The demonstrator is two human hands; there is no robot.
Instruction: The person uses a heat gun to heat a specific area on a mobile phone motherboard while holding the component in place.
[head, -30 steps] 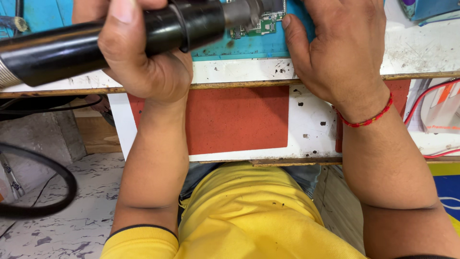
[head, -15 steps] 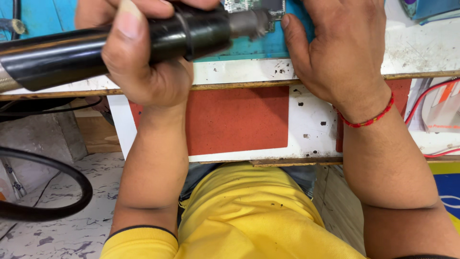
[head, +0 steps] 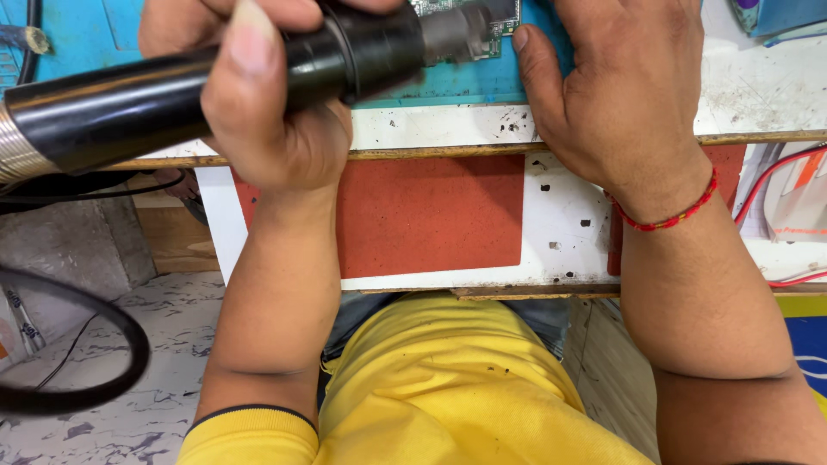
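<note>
My left hand [head: 258,95] is wrapped around the black handle of a hot-air tool [head: 198,82]. Its grey metal nozzle [head: 457,33] points right, over a green circuit board [head: 482,26] lying on a blue mat [head: 465,82] at the top edge of view. My right hand [head: 616,90] rests flat on the mat and bench edge beside the board, fingers running out of frame at the top. A red thread band circles that wrist. Most of the board is hidden by the nozzle and the frame edge.
The white worn bench edge [head: 775,95] runs across the top, with a red and white front panel [head: 431,215] below. A black hose loop [head: 95,344] lies on the mottled floor at left. Red wires [head: 775,185] hang at right. My yellow shirt fills the bottom.
My left hand and the tool have shifted slightly right and down, bringing the nozzle further over the board. My right hand has stayed in place.
</note>
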